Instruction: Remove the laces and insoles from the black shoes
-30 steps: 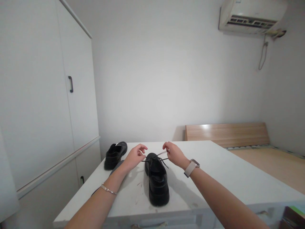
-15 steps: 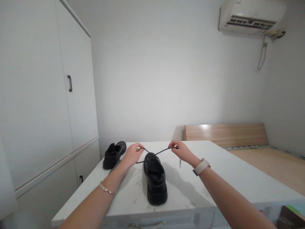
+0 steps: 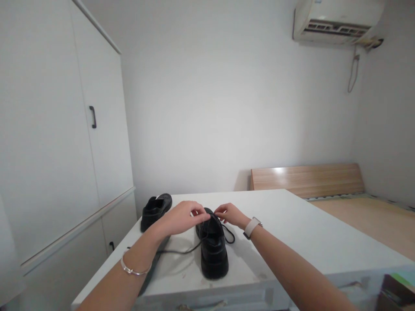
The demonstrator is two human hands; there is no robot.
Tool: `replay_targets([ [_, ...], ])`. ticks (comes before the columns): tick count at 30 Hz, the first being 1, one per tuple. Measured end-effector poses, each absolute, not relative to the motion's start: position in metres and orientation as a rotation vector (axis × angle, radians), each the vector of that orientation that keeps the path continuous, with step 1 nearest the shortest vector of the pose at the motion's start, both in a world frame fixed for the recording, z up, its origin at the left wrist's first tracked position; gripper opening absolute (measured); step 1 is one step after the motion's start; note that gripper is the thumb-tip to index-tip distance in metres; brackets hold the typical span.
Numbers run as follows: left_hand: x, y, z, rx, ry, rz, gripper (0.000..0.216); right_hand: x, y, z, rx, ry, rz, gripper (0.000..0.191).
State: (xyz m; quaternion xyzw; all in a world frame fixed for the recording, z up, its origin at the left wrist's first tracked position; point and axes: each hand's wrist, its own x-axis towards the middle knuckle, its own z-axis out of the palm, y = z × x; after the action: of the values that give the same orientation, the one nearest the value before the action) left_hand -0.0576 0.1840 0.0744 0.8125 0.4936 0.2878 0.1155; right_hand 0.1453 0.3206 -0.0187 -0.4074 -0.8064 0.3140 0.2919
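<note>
A black lace-up shoe [image 3: 213, 252] stands on the white table [image 3: 292, 233], heel toward me. My left hand [image 3: 183, 217] hovers over its front with fingers pinched on the black shoelace [image 3: 181, 250]. My right hand [image 3: 228, 214] meets it from the right, also pinching the lace; a loop hangs beside the shoe at the right. One loose lace end trails left across the table. I wear a bracelet on the left wrist and a watch on the right.
A second black shoe [image 3: 154, 211] lies at the table's far left corner. A white wardrobe [image 3: 65, 142] stands to the left. A wooden bed frame [image 3: 308, 179] is behind the table, an air conditioner [image 3: 337, 21] high on the wall.
My hands were apart, pulling the lace ends taut to both sides; now they have come together over the shoe's front, and the lace lies slack with a loop at the right.
</note>
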Motion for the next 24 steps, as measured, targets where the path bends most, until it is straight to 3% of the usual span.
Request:
replay_targets([
  [3, -0.062, 0.205, 0.058, 2.297, 1.582, 0.959, 0.033, 0.135, 0.325, -0.024, -1.08, -2.137, 0.783, 0.019],
  [13, -0.055, 0.258, -0.003, 2.085, 1.579, 1.055, 0.028, 0.113, 0.308, 0.021, -0.897, -2.094, 0.519, 0.014],
  [20, -0.068, 0.242, 0.039, 2.157, 1.677, 1.132, 0.042, 0.142, 0.288, 0.073, -0.959, -2.256, 0.143, 0.012],
  [24, -0.078, 0.211, 0.074, 2.392, 1.804, 0.946, 0.029, 0.168, 0.286, 0.067, -1.164, -2.449, -0.065, 0.017],
])
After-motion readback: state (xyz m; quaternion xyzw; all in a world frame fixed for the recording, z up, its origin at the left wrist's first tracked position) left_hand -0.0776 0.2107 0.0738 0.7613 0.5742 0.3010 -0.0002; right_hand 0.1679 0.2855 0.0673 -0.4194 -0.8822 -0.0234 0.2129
